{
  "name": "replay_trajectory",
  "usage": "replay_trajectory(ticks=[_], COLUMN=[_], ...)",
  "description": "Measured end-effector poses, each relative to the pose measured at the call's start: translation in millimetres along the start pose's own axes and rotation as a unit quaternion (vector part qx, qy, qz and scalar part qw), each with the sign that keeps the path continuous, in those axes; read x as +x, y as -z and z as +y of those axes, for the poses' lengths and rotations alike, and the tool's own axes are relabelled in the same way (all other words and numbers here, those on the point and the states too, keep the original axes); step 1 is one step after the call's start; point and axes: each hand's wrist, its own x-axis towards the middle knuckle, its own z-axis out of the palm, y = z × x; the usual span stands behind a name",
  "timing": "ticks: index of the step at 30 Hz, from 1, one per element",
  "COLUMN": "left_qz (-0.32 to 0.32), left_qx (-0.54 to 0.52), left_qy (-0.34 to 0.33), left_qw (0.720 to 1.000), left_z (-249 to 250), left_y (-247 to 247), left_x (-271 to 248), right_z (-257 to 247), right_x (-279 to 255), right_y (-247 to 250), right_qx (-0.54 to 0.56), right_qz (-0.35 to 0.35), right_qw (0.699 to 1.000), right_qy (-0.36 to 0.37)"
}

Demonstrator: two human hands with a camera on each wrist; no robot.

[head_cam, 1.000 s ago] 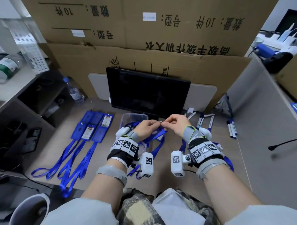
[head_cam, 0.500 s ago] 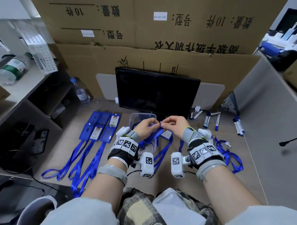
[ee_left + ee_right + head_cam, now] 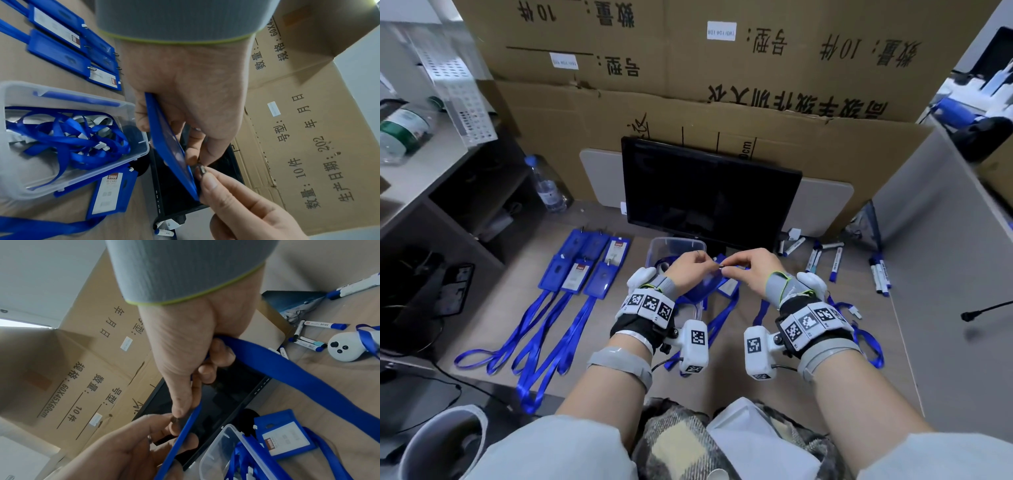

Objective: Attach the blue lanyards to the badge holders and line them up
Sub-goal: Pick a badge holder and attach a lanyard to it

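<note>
My left hand grips a blue badge holder edge-on above the clear bin. My right hand pinches the small metal clip of a blue lanyard against the holder's top edge. The lanyard strap runs back through my right palm and down to the desk. Several finished holders with lanyards lie in rows at the left. One more badge holder with a white card lies beside the bin. Loose blue lanyards fill the bin.
A black monitor stands just behind the hands, with cardboard boxes behind it. Markers are scattered at the right near a grey partition. A water bottle stands at the back left. A white controller lies on the desk.
Both hands stay together over the bin with the same grips. The head view has drifted, so the desk sits lower and further right in the picture.
</note>
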Motion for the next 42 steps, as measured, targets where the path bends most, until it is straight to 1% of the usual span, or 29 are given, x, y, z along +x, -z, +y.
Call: replay_trajectory(ticks=[4, 9, 13, 16, 19, 23, 28, 29, 31, 34, 36, 39, 40, 42], left_qz=[0.029, 0.044, 0.067, 0.068, 0.048, 0.004, -0.051, -0.054, -0.045, -0.007, 0.008, -0.004, -0.009, -0.02], left_qx=[0.016, 0.068, 0.048, 0.046, 0.019, -0.011, 0.012, 0.021, 0.026, 0.046, 0.043, -0.004, -0.026, -0.084], left_qy=[-0.012, -0.038, -0.057, -0.057, -0.055, -0.051, -0.054, -0.05, -0.043, -0.025, -0.013, -0.014, -0.019, -0.032], left_qw=[0.999, 0.996, 0.995, 0.995, 0.997, 0.999, 0.997, 0.997, 0.998, 0.999, 0.999, 1.0, 0.999, 0.996], left_z=[-3, -7, -2, -2, -5, -8, -9, -10, -11, -19, -23, -30, -32, -37], left_y=[-11, -13, -11, -11, -9, -2, 18, 22, 28, 32, 35, 47, 49, 57], left_x=[0, 3, -1, -2, -3, -6, -11, -12, -13, -14, -14, -24, -28, -39], right_z=[15, 19, 21, 17, 10, 6, 1, -1, -3, -5, -10, -26, -30, -40], right_x=[2, 1, 2, 3, 3, 2, -1, -1, -1, 0, -3, -10, -11, -13], right_y=[12, 21, 24, 26, 28, 24, 12, 9, 1, -13, -20, -37, -41, -55], right_qx=[-0.038, -0.033, -0.038, -0.053, -0.073, -0.061, -0.058, -0.054, -0.035, -0.032, -0.015, 0.122, 0.157, 0.193], right_qz=[0.002, -0.02, -0.021, -0.046, -0.072, -0.104, -0.119, -0.114, -0.081, -0.006, 0.013, 0.019, 0.031, 0.049], right_qw=[0.999, 0.999, 0.999, 0.997, 0.995, 0.993, 0.991, 0.992, 0.996, 0.998, 0.998, 0.992, 0.987, 0.979], right_qy=[-0.016, -0.017, -0.011, -0.003, 0.004, 0.006, 0.001, 0.001, -0.008, -0.051, -0.057, -0.03, -0.026, -0.039])
